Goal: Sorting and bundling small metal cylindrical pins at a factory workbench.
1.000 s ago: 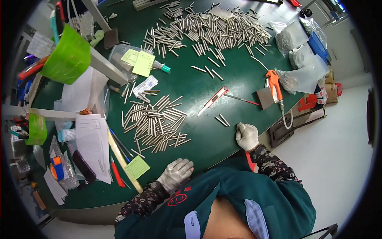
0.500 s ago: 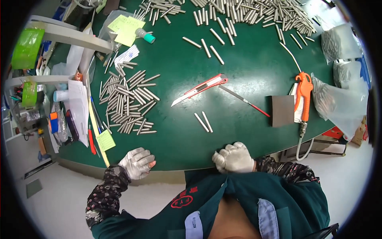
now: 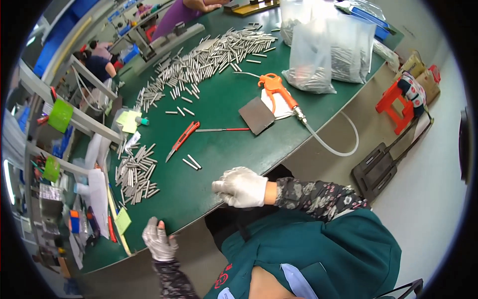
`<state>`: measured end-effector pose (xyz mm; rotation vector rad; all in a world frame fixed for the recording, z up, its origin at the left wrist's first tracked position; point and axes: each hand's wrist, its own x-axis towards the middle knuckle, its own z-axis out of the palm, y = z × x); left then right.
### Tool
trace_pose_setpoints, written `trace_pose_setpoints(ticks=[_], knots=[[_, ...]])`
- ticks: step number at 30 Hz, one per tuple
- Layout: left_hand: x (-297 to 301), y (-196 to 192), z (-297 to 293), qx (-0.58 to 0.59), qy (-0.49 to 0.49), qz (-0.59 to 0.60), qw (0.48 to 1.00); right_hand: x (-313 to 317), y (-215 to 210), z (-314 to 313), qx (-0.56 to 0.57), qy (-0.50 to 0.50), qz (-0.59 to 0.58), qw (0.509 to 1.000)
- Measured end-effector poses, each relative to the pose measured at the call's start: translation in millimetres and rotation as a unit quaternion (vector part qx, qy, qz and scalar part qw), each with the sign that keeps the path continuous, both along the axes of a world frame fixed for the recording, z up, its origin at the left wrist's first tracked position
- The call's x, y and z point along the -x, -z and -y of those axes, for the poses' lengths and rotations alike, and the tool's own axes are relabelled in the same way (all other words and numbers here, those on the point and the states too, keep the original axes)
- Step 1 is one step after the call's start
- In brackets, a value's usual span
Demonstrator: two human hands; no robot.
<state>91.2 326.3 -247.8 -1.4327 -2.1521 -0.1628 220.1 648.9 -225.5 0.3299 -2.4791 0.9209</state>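
Leftward of right hand (image 3: 241,187), two pins (image 3: 194,161)

Workshop: metal rods (image 3: 214,60), air gun (image 3: 275,88)

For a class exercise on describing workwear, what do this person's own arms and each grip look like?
The left grip and right grip wear whitish gloves; the left glove leaves at least one fingertip bare. Black forearm sleeves carry a pale, floral-looking print. The right upper arm is covered by a dark green garment.
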Motion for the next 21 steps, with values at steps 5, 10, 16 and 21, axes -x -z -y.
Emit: trace_pose_setpoints(ticks=[5, 10, 16, 21], knots=[[-17, 0, -62, -0.164, 0.026, -0.055, 0.985, -51, -35, -41, -0.010, 0.099, -0.031, 0.995], [-10, -39, -121, -0.107, 0.012, 0.065, 0.992, -74, -41, -106, -0.126, 0.389, -0.032, 0.912], [4, -38, -173, -0.055, 0.025, 0.157, 0.986, -59, -34, -148, -0.184, 0.509, 0.150, 0.828], [5, -22, -181, -0.010, 0.024, 0.190, 0.981, -40, -18, -170, -0.211, 0.504, 0.167, 0.821]])
